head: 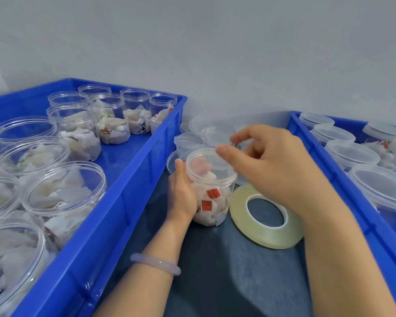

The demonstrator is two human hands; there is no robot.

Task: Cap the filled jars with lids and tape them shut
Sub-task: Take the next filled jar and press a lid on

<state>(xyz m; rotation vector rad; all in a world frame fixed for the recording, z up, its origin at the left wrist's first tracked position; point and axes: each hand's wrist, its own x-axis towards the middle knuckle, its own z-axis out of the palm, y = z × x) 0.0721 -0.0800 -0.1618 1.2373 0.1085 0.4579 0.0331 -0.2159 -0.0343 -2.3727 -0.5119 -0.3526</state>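
On the dark desk (pixel 215 266), the left hand (pixel 183 195) grips the upright jar (pixel 212 202). Its lid (pixel 204 167) sits just below-left of the right hand (pixel 281 172); whether those curled fingers (pixel 244 133) pinch anything, I cannot tell.

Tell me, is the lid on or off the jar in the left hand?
On: the lid covers the jar. Whether it is tight, I cannot tell.
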